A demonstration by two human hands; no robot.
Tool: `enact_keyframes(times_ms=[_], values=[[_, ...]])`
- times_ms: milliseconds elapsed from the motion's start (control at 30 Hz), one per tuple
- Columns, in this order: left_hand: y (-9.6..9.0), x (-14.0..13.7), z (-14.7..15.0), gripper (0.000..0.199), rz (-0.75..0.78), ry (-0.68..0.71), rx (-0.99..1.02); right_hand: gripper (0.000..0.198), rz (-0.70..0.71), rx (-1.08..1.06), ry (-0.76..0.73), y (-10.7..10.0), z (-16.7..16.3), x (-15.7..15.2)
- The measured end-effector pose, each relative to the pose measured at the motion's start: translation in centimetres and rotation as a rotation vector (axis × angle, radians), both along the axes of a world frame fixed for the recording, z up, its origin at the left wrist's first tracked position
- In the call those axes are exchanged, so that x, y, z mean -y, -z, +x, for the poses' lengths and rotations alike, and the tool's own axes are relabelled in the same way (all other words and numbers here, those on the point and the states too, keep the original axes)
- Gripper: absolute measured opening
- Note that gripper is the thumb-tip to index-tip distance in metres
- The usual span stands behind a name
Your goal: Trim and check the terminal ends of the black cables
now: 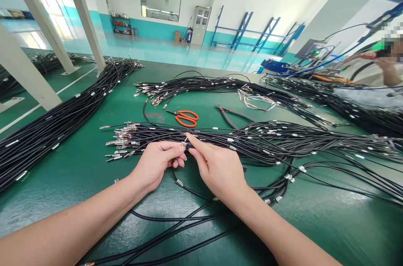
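Over the front edge of a bundle of black cables, my two hands meet at fingertip height. My left hand is closed in a pinch on the end of a black cable, which curves down below it and carries a silvery-white label. A small pale tip shows between the hands. My right hand is closed too, its thumb and index finger at a small dark piece beside that cable end; the palm hides most of what it holds. A dark end sticks out past its right side.
Behind the bundle lie orange-handled scissors and cutting pliers. More cable bundles run along the back and left of the green table. Pale metal posts stand at left. Another person's arm shows at right.
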State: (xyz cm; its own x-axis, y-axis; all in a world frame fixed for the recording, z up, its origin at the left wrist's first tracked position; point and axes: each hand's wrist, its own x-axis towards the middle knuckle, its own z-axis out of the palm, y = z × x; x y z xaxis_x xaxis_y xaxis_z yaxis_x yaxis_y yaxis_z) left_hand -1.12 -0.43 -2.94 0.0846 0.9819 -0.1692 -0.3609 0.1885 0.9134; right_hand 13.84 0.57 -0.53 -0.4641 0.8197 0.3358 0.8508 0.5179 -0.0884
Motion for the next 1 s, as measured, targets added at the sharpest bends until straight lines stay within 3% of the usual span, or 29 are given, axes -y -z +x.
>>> enact_keyframes(times_ms=[267,733,867,1000], values=[[0.0,0.0,-0.1,0.013,-0.009,0.012,0.007,0.034,-0.048,-0.105,0.027,-0.5,0.3,-0.3],[0.0,0.0,0.0,0.009,0.012,0.019,-0.011,0.039,-0.041,-0.012,0.003,-0.1,-0.2,0.0],[0.0,0.0,-0.1,0.012,-0.006,0.026,-0.004,0.034,-0.035,-0.204,0.090,-0.3,0.5,-0.9],[-0.1,0.0,0.0,0.014,0.010,0.080,-0.047,0.031,-0.270,-0.548,0.039,-0.6,0.2,-1.6]])
